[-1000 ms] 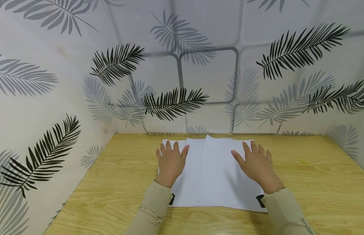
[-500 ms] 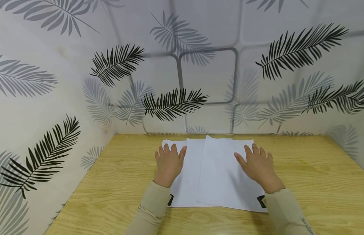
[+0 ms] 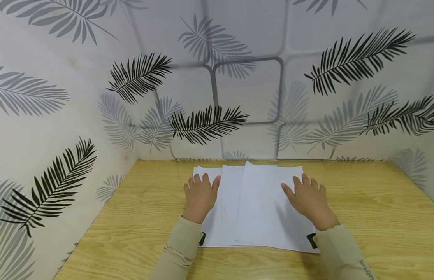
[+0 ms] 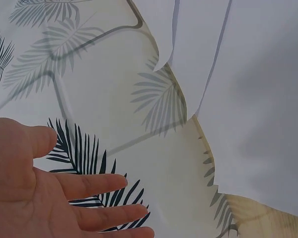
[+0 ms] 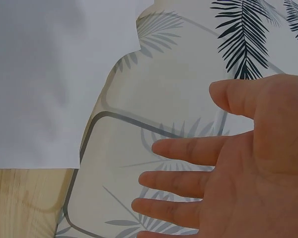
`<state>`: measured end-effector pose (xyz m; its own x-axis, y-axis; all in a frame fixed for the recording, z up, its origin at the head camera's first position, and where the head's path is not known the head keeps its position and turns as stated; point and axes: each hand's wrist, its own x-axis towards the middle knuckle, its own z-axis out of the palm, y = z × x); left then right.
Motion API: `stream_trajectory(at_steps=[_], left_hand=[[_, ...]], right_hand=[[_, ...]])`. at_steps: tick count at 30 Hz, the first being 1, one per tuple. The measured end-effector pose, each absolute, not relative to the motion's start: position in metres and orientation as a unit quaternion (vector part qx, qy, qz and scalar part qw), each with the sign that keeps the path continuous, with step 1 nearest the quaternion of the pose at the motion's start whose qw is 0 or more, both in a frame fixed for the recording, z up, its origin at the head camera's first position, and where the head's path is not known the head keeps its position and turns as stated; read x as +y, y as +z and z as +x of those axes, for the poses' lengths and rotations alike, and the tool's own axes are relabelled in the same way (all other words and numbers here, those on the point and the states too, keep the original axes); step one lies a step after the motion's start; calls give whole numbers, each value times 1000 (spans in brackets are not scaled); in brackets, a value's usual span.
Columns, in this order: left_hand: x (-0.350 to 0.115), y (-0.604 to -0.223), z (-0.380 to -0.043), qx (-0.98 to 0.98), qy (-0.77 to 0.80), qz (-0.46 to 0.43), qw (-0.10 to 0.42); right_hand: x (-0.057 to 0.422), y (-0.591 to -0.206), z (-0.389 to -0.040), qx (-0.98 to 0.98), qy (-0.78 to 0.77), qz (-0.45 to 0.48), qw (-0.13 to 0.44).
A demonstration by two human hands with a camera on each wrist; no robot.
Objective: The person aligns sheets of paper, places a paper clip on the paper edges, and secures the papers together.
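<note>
Several overlapping sheets of white paper lie on the wooden table in the head view, their edges fanned unevenly. Over the left side of the sheets hovers my left hand, palm down with fingers spread and nothing held. My right hand is held likewise over the right side, its shadow falling on the paper. The left wrist view shows the left palm apart from the paper. In the right wrist view the right palm is bare too, and the paper sits off to the left.
The wooden table runs back to a wall covered in leaf-patterned paper, with another such wall on the left. A small yellow strip lies to the right of the right hand.
Both hands have drawn back slightly toward the person, and the right hand has shifted a little to the right. The paper has not moved.
</note>
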<state>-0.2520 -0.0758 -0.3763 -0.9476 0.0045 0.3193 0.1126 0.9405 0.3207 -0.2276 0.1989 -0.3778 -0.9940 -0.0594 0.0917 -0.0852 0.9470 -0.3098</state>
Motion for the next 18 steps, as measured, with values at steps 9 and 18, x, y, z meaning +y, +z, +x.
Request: stream_trajectory(at_steps=[9, 18], left_hand=[[-79, -380, -254, -974, -163, -28, 152], [-81, -381, -255, -973, -186, -25, 135]], right_hand=[[201, -380, -229, -986, 162, 27, 23], [202, -379, -228, -988, 154, 26, 11]])
